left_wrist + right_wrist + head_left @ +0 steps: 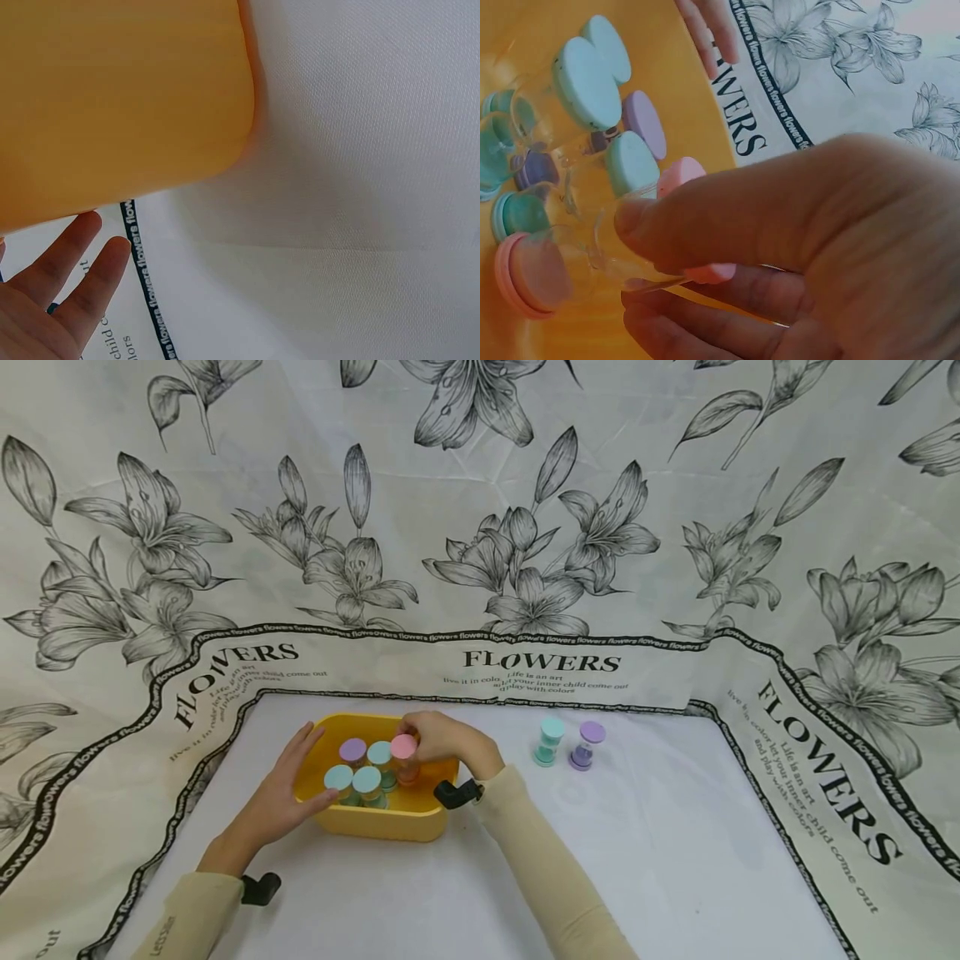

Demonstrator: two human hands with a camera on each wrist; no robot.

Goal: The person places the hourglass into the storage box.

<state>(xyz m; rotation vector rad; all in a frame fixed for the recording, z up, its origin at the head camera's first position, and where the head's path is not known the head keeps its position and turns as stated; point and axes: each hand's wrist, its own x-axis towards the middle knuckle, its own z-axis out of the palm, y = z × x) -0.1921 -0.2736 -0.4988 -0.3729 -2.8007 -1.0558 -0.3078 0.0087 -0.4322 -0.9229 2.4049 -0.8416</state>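
Observation:
My right hand (442,739) pinches a pink-capped sand timer (403,747) between thumb and fingers, inside a yellow tub (382,825). In the right wrist view its clear glass and pink base (529,277) show below the fingers. Beside it in the tub stand several more sand timers: a purple-capped one (352,749), and mint-capped ones at the back (380,752) and at the front (367,781). My left hand (283,797) lies at the tub's left side, its fingers (101,277) extended along the outside and its thumb over the rim.
On the white table to the right of the tub stand a mint sand timer (550,743) and a purple sand timer (587,745), side by side. A flower-printed cloth (540,668) rises behind the table and along both sides.

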